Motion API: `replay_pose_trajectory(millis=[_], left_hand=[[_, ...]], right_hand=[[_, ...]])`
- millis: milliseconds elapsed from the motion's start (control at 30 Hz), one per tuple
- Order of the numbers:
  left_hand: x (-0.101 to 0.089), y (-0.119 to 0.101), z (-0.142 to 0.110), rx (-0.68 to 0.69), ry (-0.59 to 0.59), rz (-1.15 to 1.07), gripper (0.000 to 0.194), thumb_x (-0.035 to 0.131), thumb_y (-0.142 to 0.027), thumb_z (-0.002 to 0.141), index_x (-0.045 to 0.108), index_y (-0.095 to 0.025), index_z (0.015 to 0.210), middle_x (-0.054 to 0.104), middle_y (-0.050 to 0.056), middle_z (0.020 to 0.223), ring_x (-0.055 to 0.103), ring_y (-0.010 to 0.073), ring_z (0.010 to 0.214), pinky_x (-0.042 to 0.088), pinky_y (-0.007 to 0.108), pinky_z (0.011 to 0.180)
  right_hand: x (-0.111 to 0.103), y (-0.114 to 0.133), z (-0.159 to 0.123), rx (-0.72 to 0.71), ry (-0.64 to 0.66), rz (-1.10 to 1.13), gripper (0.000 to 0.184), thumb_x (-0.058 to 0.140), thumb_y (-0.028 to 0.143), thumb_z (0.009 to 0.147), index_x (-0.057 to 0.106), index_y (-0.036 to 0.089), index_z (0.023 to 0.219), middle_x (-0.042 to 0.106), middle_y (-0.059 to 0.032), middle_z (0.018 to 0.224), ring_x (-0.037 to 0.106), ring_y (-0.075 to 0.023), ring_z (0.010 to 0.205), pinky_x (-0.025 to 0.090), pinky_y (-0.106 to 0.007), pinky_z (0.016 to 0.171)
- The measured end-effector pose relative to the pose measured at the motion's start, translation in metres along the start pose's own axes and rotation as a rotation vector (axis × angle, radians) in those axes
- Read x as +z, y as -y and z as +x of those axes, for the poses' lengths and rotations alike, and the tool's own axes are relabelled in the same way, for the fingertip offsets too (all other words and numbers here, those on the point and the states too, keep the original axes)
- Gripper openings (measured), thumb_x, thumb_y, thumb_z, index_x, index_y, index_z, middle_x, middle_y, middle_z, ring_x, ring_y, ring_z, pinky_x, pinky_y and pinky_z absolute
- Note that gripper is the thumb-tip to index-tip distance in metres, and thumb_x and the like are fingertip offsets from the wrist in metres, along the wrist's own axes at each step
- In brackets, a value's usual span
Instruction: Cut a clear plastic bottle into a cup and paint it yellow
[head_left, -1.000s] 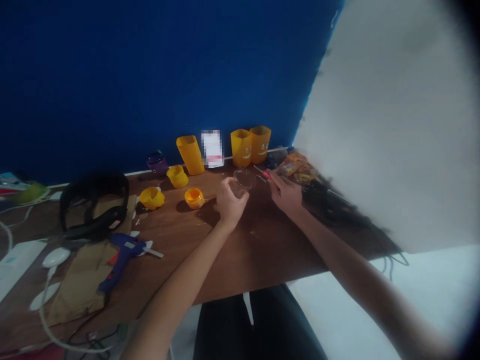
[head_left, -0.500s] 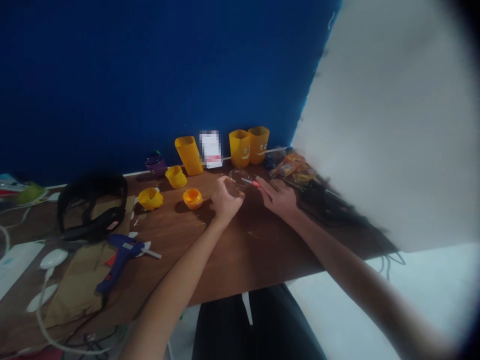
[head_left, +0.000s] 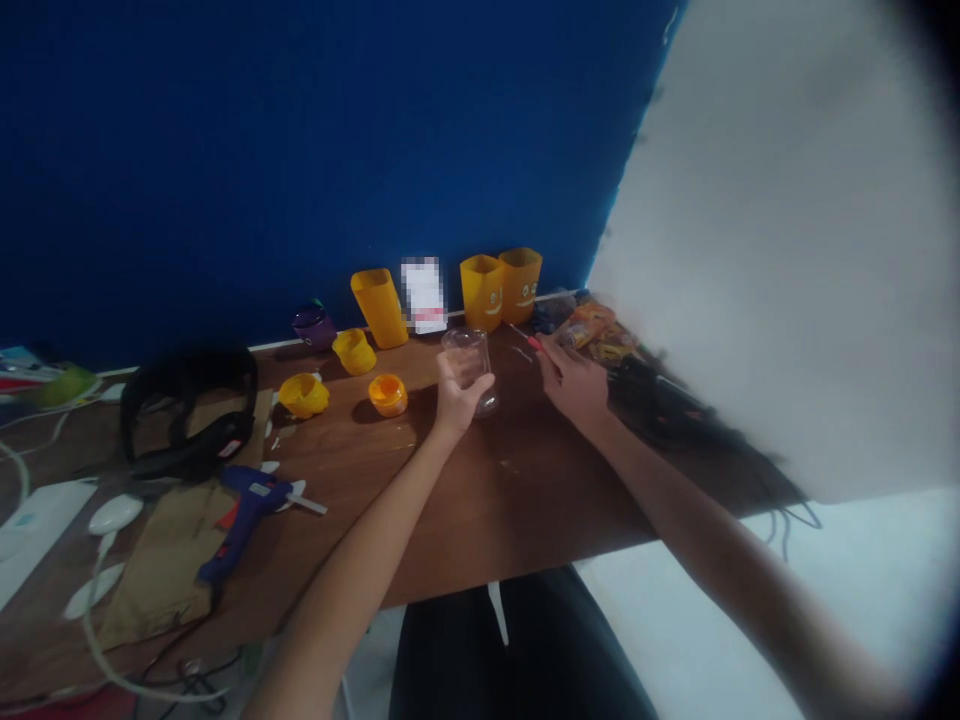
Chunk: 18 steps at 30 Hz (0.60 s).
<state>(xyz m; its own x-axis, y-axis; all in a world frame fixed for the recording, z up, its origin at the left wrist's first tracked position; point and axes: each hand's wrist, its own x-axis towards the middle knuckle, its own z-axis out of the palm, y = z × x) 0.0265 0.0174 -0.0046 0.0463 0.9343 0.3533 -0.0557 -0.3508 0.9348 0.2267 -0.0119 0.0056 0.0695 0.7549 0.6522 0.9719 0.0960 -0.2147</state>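
A clear glass-like cup (head_left: pixel 469 350) is held in my left hand (head_left: pixel 456 400), the fingers wrapped round its side. Its mouth faces up and its base is close to the table. To the right, my right hand (head_left: pixel 574 385) is closed on a slim red-handled tool (head_left: pixel 533 342). The tool's thin shaft points away and leftward, apart from the cup; whether it is a brush or a blade I cannot tell. A small jar (head_left: pixel 388 396) with orange contents stands left of my left hand.
Two yellow smiling-face holders (head_left: pixel 482 295), a taller yellow container (head_left: pixel 380 310) and a purple pot (head_left: pixel 313 327) line the blue wall. Small yellow pots (head_left: pixel 303 397) stand nearby. A blue glue gun (head_left: pixel 247 515) lies left on cardboard (head_left: pixel 154 580). Orange packets (head_left: pixel 589 325) clutter the right.
My left hand has tipped the cup from mouth-toward-the-tool to more upright. My right hand has drawn the red-handled tool away from the cup, to the right.
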Motion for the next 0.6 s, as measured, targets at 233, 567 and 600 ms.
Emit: replay_pose_trajectory(millis=[233,567,600], left_hand=[[-0.006,0.006,0.004,-0.011,-0.083,-0.007,0.039,0.065,-0.032,0.08,0.055,-0.022,0.117,0.067,0.007,0.117,0.065,0.0197,0.106,0.051,0.04,0.097],[-0.006,0.013,0.004,0.042,-0.083,-0.079,0.051,0.064,-0.034,0.081,0.045,-0.024,0.128,0.066,0.008,0.115,0.065,0.0207,0.11,0.049,0.043,0.1],[-0.006,0.013,0.004,0.048,-0.078,-0.095,0.052,0.063,-0.034,0.081,0.044,-0.025,0.128,0.067,0.008,0.115,0.065,0.0204,0.111,0.049,0.043,0.1]], right_hand=[[0.0,-0.003,0.0,-0.005,-0.011,0.073,0.045,0.037,0.041,0.101,0.063,0.024,0.133,0.073,-0.0085,0.109,0.069,-0.0171,0.088,0.047,-0.026,0.074],[-0.001,0.005,-0.002,-0.05,0.008,0.086,0.042,0.04,0.041,0.101,0.064,0.025,0.132,0.074,-0.0069,0.109,0.07,-0.0168,0.088,0.047,-0.025,0.073],[-0.001,0.005,-0.002,-0.054,0.009,0.093,0.042,0.039,0.04,0.101,0.063,0.025,0.132,0.074,-0.0066,0.11,0.07,-0.0168,0.089,0.047,-0.025,0.074]])
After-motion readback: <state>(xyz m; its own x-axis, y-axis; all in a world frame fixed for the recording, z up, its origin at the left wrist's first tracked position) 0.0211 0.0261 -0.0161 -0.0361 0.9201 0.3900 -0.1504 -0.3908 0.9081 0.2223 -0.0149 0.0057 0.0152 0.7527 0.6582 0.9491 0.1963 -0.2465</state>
